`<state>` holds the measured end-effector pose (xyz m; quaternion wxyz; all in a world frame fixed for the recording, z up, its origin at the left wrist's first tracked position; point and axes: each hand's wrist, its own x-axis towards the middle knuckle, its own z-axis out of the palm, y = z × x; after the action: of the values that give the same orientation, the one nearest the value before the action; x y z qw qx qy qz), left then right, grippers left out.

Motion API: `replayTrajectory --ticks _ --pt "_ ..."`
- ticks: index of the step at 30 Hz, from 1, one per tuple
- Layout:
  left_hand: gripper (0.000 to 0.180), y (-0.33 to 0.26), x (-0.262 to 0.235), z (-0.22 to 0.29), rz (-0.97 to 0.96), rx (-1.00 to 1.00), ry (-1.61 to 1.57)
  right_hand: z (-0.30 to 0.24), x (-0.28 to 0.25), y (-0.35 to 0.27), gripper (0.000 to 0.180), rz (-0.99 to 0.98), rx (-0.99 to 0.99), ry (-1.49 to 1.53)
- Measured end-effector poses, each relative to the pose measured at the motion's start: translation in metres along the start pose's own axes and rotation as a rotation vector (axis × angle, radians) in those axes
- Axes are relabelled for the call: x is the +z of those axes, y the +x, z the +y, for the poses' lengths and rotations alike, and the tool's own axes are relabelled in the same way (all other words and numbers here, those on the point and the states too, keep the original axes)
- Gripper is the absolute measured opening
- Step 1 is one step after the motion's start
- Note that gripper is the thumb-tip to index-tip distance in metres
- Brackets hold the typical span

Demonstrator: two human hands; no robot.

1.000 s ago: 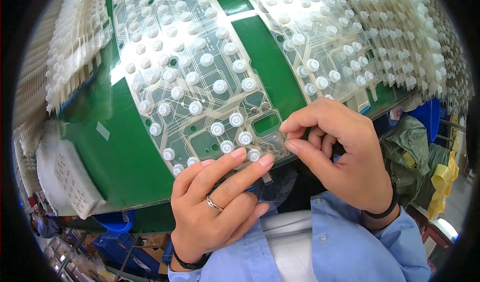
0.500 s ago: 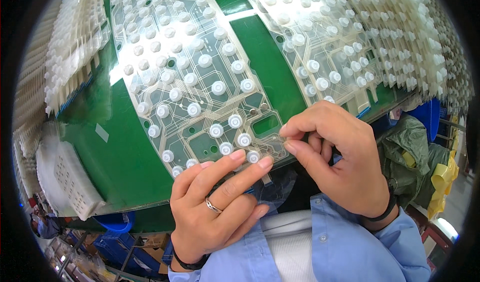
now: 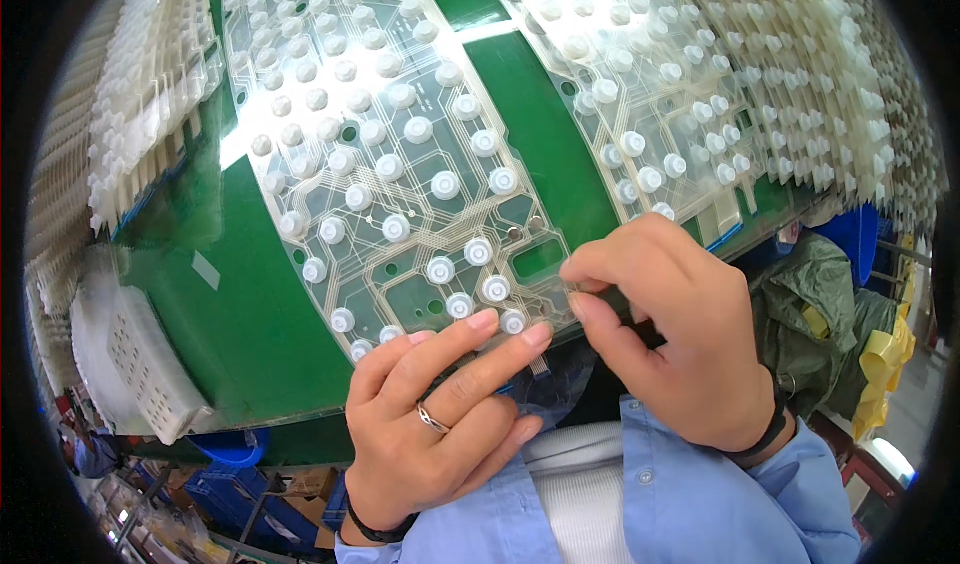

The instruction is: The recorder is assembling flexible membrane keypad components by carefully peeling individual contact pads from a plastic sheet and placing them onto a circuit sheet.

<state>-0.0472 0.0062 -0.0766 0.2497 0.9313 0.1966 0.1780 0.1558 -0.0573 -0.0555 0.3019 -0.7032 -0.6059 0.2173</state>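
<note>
A clear keyboard membrane with printed traces and several rows of white rubber domes lies on the green tabletop. My left hand, with a ring on it, rests its outstretched index and middle fingertips on the near edge of the sheet, beside the last domes. Its other fingers bend loosely. At the near right corner of the same sheet, my right hand pinches the edge between thumb and index finger. Whether anything small is also in that pinch cannot be made out.
A second domed membrane lies to the right, beside dense stacks of membranes. More stacks stand at the left, near a perforated white block. Blue bins and a dark green bag sit below the table edge.
The membrane and my left hand appear shifted slightly right and toward me. My right hand stays at the sheet's corner, its knuckles turned a little.
</note>
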Motion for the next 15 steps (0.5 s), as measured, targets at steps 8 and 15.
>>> replayTrajectory --ticks 8,15 --pt "0.029 -0.003 -0.008 0.001 0.043 -0.03 -0.123 0.01 0.02 -0.003 0.024 0.256 -0.025 -0.058" --pt "0.025 -0.025 -0.023 -0.002 0.101 -0.188 -0.065 0.008 0.008 -0.069 0.005 -0.014 0.376 0.707"
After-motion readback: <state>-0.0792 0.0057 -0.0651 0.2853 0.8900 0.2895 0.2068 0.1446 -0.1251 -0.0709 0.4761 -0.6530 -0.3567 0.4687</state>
